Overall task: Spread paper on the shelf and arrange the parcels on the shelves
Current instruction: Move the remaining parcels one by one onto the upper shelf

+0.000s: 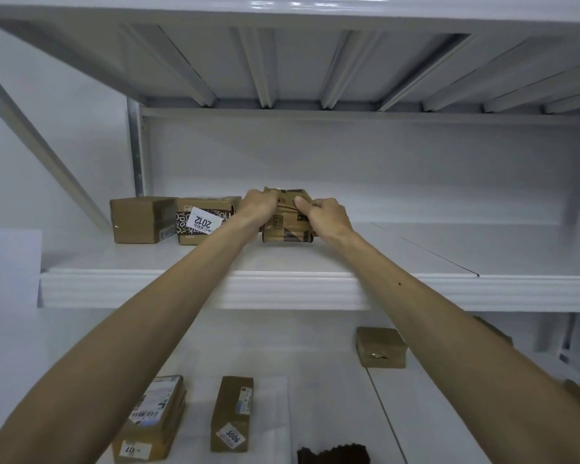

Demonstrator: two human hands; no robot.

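LOWER SHELF [332, 390]: parcels lie loose, untouched | UPPER SHELF [215, 286]: crumpled parcel [287, 226] rests on it, between both hands | GRIP: left hand [258, 204] and right hand [325, 212] closed on its upper edges, equally near | RELATION: labelled box [203, 219] lies just left; gap to close leftward.
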